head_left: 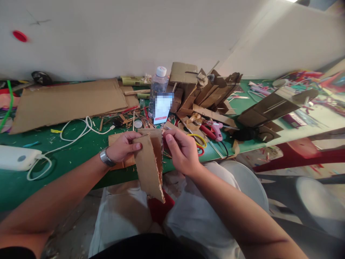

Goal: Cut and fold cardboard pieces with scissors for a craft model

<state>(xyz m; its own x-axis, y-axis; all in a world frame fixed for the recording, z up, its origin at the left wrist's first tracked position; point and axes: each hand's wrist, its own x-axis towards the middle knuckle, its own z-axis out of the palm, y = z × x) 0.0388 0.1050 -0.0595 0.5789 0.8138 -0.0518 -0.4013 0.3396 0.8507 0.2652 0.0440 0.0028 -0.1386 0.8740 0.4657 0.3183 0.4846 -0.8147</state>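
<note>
A folded piece of brown cardboard (147, 165) with ragged cut edges is held over the front edge of the table. My left hand (124, 146) grips its upper left corner, thumb on the near face and fingers behind. At the upper right edge of the same piece, my right hand (181, 148) is closed in a pinch, its fingertips partly hidden by the thumb. Another flat cardboard piece (120, 163) lies on the table behind my left hand. Just beyond my hands, a phone (162, 109) with a lit screen leans against a clear bottle (159, 83) with a white cap.
On the green table (81, 158) lie a large cardboard sheet (72, 99), a white power bank (18, 158) with a cable, and many scraps. To the right are a pink glue gun (216, 131), yellow-handled scissors (199, 140) and cardboard constructions (269, 104). Stools stand beside me.
</note>
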